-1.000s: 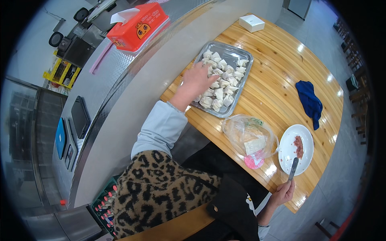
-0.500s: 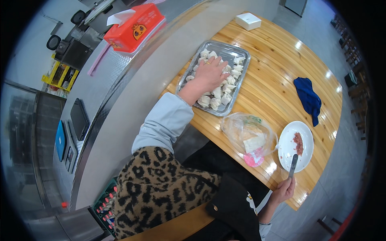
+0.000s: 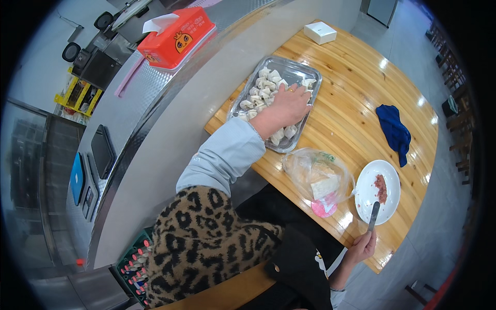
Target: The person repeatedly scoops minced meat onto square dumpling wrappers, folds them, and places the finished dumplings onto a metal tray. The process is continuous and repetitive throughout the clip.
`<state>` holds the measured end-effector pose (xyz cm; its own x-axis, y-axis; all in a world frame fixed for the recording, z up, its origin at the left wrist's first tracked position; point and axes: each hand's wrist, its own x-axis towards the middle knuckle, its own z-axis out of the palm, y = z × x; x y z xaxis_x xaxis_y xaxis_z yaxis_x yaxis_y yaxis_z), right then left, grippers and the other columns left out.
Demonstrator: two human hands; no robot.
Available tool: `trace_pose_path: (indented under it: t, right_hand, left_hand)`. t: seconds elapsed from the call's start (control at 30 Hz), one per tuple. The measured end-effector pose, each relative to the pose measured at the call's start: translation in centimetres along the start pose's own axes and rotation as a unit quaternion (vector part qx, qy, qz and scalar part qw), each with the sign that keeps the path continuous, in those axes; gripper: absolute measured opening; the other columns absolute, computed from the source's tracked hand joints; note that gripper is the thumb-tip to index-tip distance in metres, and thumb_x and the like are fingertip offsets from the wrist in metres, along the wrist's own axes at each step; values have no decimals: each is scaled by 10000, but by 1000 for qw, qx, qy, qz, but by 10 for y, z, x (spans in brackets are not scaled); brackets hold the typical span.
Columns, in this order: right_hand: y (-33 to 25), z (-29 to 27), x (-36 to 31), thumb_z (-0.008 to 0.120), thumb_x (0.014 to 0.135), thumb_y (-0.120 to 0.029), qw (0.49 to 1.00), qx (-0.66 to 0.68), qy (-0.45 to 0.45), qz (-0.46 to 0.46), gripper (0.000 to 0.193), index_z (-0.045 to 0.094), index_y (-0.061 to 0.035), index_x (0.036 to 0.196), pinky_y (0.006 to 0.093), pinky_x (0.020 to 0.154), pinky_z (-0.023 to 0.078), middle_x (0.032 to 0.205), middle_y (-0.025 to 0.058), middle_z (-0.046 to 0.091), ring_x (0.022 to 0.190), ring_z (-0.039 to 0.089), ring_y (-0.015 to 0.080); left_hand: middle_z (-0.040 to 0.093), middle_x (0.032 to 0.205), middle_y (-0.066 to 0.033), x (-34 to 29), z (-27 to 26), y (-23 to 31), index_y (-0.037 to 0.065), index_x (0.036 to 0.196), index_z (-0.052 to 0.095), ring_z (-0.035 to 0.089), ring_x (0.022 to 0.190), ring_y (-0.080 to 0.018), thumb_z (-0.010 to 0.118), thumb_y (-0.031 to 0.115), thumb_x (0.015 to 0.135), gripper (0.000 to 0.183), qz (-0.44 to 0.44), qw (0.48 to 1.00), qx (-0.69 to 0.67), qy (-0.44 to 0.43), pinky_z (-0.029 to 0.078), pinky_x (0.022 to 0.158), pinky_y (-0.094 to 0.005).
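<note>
My left hand [image 3: 290, 107] rests on the right side of a metal tray [image 3: 295, 67] holding many folded wontons [image 3: 265, 85]. Its fingers are spread over them, and some wontons are hidden underneath. At the near right of the table, my right hand [image 3: 361, 248] grips the handle of a flat metal spatula [image 3: 374, 213]. The spatula's blade reaches over the near rim of a white oval plate [image 3: 365, 181]. Pink minced meat [image 3: 381, 190] lies smeared on that plate. Between tray and plate is a clear plastic bag [image 3: 301, 164] with pale wrappers [image 3: 325, 187] at its near side.
A dark blue cloth [image 3: 393, 132] lies on the wooden table [image 3: 356, 98] beyond the plate. At the far end stands a small white box [image 3: 320, 32]. The raised metal counter on the left carries a red tissue box [image 3: 178, 39]. Below it is a green crate of bottles [image 3: 135, 268].
My left hand has slid rightward across the tray, uncovering wontons on the left side. My right hand still holds the spatula at the plate, nearly in place.
</note>
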<state>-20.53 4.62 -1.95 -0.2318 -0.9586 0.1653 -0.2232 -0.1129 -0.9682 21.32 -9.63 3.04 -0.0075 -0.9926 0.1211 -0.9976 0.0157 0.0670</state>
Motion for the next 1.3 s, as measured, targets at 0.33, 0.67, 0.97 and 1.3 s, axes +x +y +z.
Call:
trace_pose_path:
  t: [0.33, 0.67, 0.97, 1.3]
  right_hand:
    - [1, 1, 0, 478, 955, -91, 1000, 10, -3, -15, 269, 587, 58, 1151, 180, 447, 236, 565, -45, 414, 487, 332, 10]
    - [-1, 2, -1, 479, 953, -88, 1000, -7, 0, -14, 265, 595, 60, 1139, 175, 447, 255, 584, -49, 442, 492, 353, 6]
    - [0, 0, -3, 517, 928, -31, 1000, 29, 6, -8, 222, 599, 59, 1114, 168, 460, 289, 633, -62, 467, 524, 377, 3]
    - [-4, 1, -2, 521, 915, -29, 999, 35, 5, -12, 215, 622, 60, 1083, 165, 491, 304, 663, -66, 478, 563, 387, 1]
  left_hand:
    - [294, 1457, -188, 27, -10, -29, 168, 1414, 363, 310, 1319, -440, 445, 577, 889, 670, -202, 978, -47, -23, 267, 1038, -565]
    - [361, 1407, -162, 24, -17, -22, 155, 1318, 497, 304, 1324, -414, 463, 575, 874, 612, -197, 979, -31, -39, 236, 1044, -583]
    - [634, 739, -83, -58, -56, 83, 70, 879, 667, 614, 683, -253, 685, 14, 748, 144, 164, 896, -296, 288, 464, 602, -329]
    - [606, 720, -94, -117, -12, 167, 71, 858, 657, 597, 640, -284, 697, 86, 744, 121, 206, 865, -429, 159, 460, 564, -356]
